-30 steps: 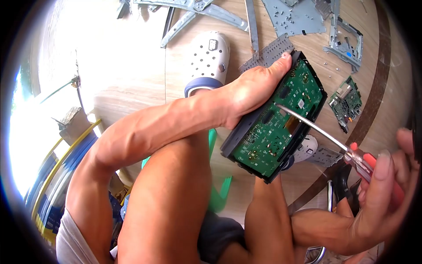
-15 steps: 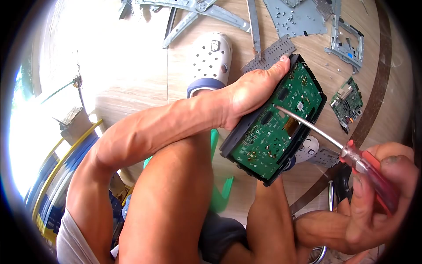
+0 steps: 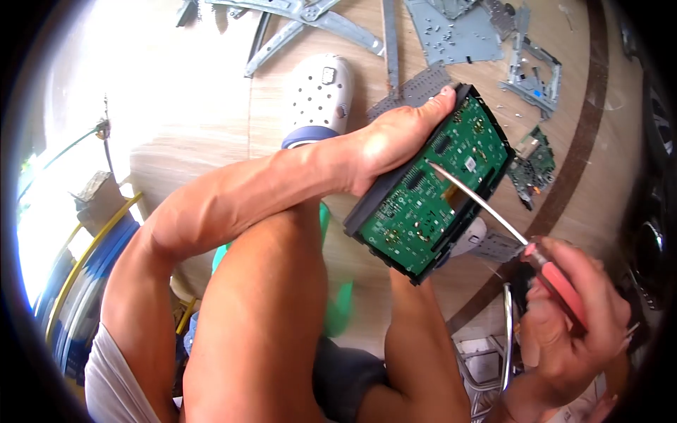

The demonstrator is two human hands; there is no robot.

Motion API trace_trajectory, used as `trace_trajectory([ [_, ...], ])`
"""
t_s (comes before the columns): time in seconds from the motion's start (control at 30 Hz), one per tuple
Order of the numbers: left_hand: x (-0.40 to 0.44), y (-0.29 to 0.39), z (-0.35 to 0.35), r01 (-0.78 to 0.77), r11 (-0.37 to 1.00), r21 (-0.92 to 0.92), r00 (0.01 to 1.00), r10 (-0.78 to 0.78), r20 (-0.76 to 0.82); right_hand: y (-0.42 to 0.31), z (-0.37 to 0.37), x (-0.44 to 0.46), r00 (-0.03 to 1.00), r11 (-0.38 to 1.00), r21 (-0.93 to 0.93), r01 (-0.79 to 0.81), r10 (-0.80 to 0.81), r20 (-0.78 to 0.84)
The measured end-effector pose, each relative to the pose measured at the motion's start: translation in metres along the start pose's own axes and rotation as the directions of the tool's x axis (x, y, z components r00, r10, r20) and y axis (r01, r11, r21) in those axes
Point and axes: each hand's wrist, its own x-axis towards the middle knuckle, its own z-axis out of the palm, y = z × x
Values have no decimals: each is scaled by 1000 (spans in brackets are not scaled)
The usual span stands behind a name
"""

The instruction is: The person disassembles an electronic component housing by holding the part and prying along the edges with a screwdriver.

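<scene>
Head view: the person's two hands work at a green circuit board (image 3: 416, 218) set in a black frame (image 3: 379, 197), held up off the wood-patterned floor (image 3: 204, 158).
Board: tilted, face up toward the camera; a small white label lies near its middle, with a brownish patch (image 3: 451, 195) by the long edge away from the left hand.
Left hand (image 3: 398, 141): clasping the black frame along its near long edge, thumb up by the frame's top corner; the other fingers are hidden from sight.
Right hand (image 3: 582, 317): curled around the red handle of a screwdriver (image 3: 486, 206), slightly blurred.
Screwdriver tip: over the board, close to the long edge by the left hand, roughly midway between the corners; whether it touches cannot be told.
Beyond the frame's top corner: a perforated metal plate (image 3: 415, 90) on the floor, partly covered by the hand and frame, with a white clog (image 3: 317, 92) near it.
Floor, right of the frame: a smaller circuit board (image 3: 534, 166) beside a dark floor band (image 3: 580, 141).
Floor, far side: a metal bracket (image 3: 539, 90), a blue-grey sheet (image 3: 455, 34) scattered with screws, and crossed metal arms (image 3: 307, 25).
Frame's lower long edge: a second clog (image 3: 471, 238) shows partly behind it, next to a metal strip (image 3: 499, 247).
</scene>
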Motion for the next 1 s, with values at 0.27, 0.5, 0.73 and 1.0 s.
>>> trace_trajectory([
  [0.27, -9, 14, 16, -169, 983, -72, 970, 179, 166, -76, -45, 12, 972, 954, -296, -44, 108, 206],
  [0.5, -37, 27, 6, -373, 927, 30, 918, 364, 155, -145, -54, 50, 924, 940, -299, -163, 252, 289],
  [0.73, -48, 37, 4, -362, 899, -248, 888, 413, 200, -176, -50, 60, 894, 889, -421, -179, 326, 308],
  [1.0, -59, 35, -3, -360, 868, -341, 865, 448, 227, -174, -37, 53, 913, 801, -595, 60, 197, 357],
])
